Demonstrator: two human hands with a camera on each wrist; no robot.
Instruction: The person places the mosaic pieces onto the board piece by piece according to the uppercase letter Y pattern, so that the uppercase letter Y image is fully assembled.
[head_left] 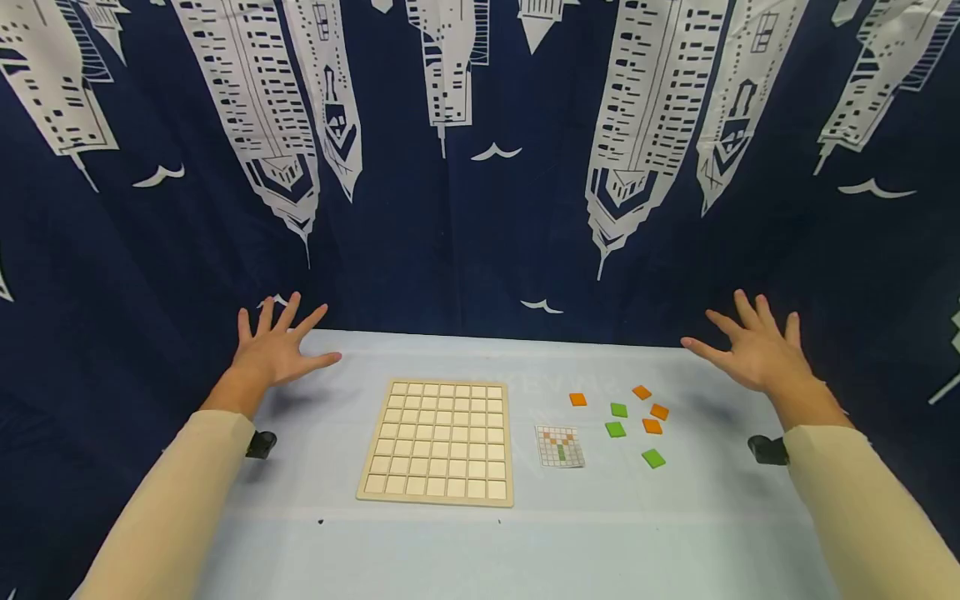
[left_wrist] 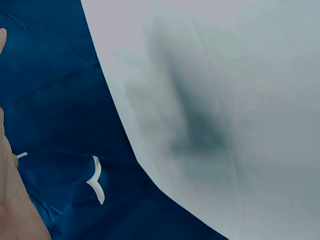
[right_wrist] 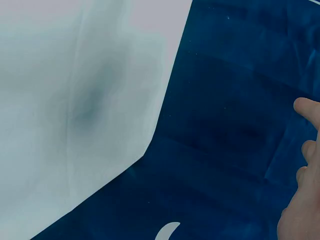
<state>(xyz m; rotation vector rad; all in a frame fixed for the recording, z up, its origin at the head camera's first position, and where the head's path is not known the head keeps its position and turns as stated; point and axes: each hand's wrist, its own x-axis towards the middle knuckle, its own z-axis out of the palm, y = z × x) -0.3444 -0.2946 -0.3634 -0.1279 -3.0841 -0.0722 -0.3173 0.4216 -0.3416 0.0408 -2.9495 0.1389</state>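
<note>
- Left hand [head_left: 273, 354]: fingers and thumb spread wide, raised over the white table [head_left: 450, 554], at 10 o'clock from the pale grid board [head_left: 436, 442] and nearest to it.
- Right hand [head_left: 761, 357]: also spread wide and raised, between 2 and 3 o'clock from the grid board, nearest to the orange tiles [head_left: 652, 426].
- In the wrist views, just part of each hand at the picture's edge, with a soft shadow on the white table.
- At each wrist, a small dark device [head_left: 261, 444]; behind it, a cream sleeve [head_left: 161, 500].
- Between the hands, well apart from both: the grid board, flat on the table.
- Just beside the grid board, at 3 o'clock: a small pattern card [head_left: 559, 447], printed with orange and green squares.
- From the card, scattered between 1 and 3 o'clock: four orange tiles and three green tiles [head_left: 616, 429], lying flat.
- Beyond the table, towards 12 o'clock: a navy cloth [head_left: 450, 250] with pale upside-down buildings and birds.
</note>
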